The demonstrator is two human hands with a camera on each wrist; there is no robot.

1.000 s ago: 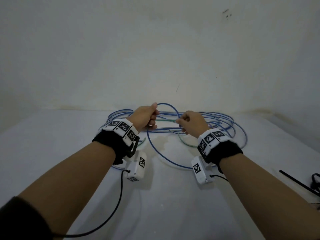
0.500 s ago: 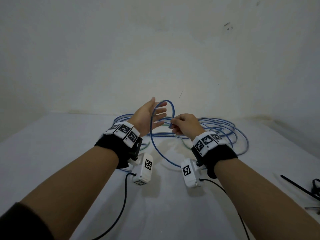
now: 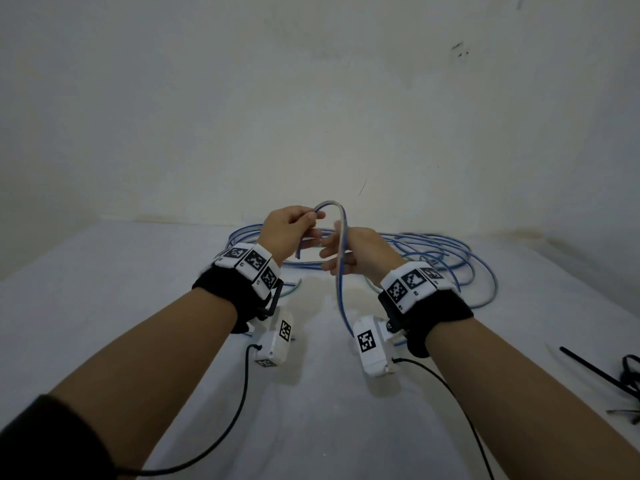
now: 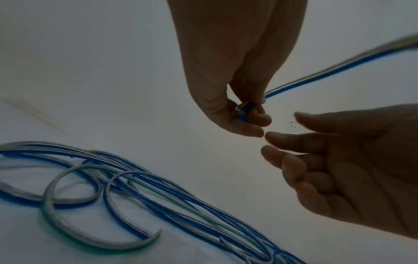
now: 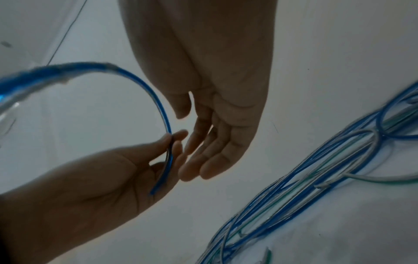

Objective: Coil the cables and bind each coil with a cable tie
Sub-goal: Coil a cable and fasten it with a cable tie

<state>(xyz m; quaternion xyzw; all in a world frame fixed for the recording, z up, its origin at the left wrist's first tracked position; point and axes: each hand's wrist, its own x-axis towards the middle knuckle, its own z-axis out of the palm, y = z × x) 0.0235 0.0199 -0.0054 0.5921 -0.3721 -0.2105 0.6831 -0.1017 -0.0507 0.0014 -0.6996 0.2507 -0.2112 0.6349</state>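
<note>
Pinching the free end of the blue cable (image 3: 341, 271) w/ my left hand (image 3: 284, 233), thumb and fingers curled round it, raised above the desk (image 3: 104, 289). From the left wrist view the cut tip sits between thumb and fingertips (image 4: 257, 131). From that pinch the cable arcs up and over, then drops past my right hand (image 3: 356, 254) toward the desk between my wrists.

Right hand is relaxed, fingers (image 5: 203, 160) straight-ish and spread a little, gripping nothing; in the head view the falling run of cable crosses in front of its fingers, but whether it touches them I can't tell. Both hands are close together, fingertips nearly meeting.

Rest of the blue cable lies in a loose, uncoiled tangle (image 3: 433, 251) on the desk just beyond my hands, near the back wall (image 3: 311, 98). A thinner green wire (image 4: 126, 247) runs mixed through the blue strands; no coil is bound.

Far right on the desk, well apart from the tangle, lies a black cable tie (image 3: 588, 370), w/ more black bits (image 3: 628, 374) at the frame edge, too cropped to ID. No containers in view.
</note>
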